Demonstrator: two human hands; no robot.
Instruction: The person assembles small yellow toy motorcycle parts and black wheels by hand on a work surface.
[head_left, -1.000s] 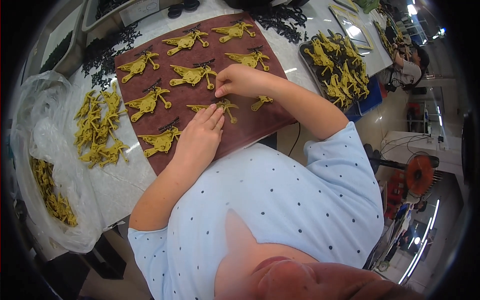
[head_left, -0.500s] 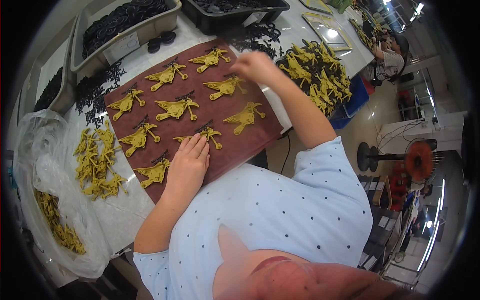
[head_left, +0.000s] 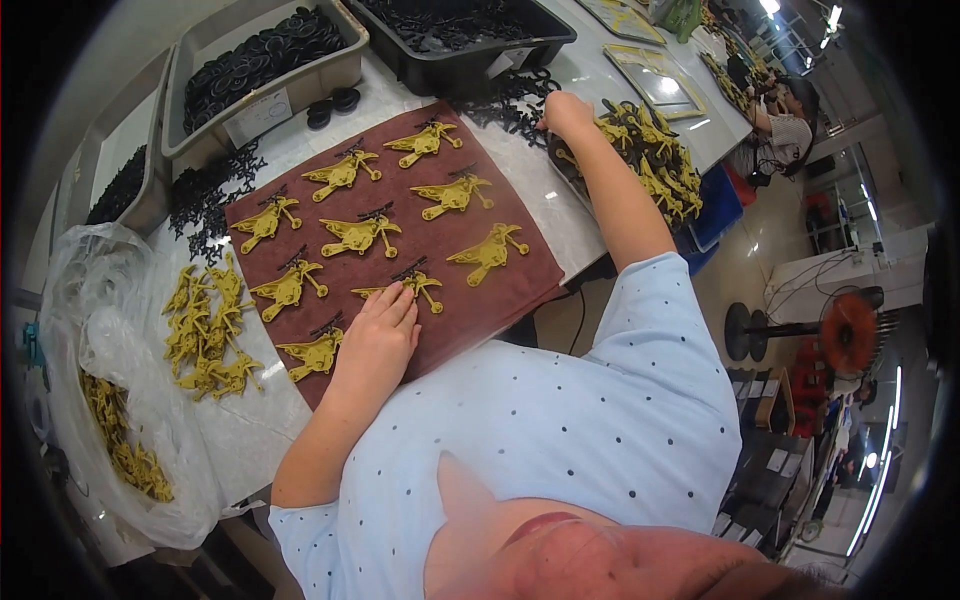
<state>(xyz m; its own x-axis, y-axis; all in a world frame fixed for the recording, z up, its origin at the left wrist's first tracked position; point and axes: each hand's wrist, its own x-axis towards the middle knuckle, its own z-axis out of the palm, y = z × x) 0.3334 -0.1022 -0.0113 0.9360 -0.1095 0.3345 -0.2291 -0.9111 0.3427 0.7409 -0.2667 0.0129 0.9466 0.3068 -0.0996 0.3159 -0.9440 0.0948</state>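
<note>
A brown cloth [head_left: 455,235] bears several yellow plastic toy-vehicle frames in rows; most have a slim black part along the upper edge. The frame at its right side [head_left: 488,254] shows no black part. My left hand [head_left: 375,335] lies over a yellow frame [head_left: 428,291] near the cloth's front edge, its fingers stretched out and covering part of it. Beyond the cloth's far right corner, my right hand [head_left: 568,113] is at a heap of small black parts [head_left: 515,100]. Its fingers are curled, and what they hold, if anything, is hidden.
Loose yellow frames [head_left: 205,335] and a clear plastic bag [head_left: 130,330] lie at left. A grey bin [head_left: 265,115] of black rings and a black bin [head_left: 440,70] stand behind. Yellow-and-black pieces [head_left: 650,165] are piled right; another person [head_left: 787,125] sits beyond.
My right hand has moved right, from above the cloth's far right corner to the heap of black parts. My left hand stays on the same frame. The view has shifted slightly.
</note>
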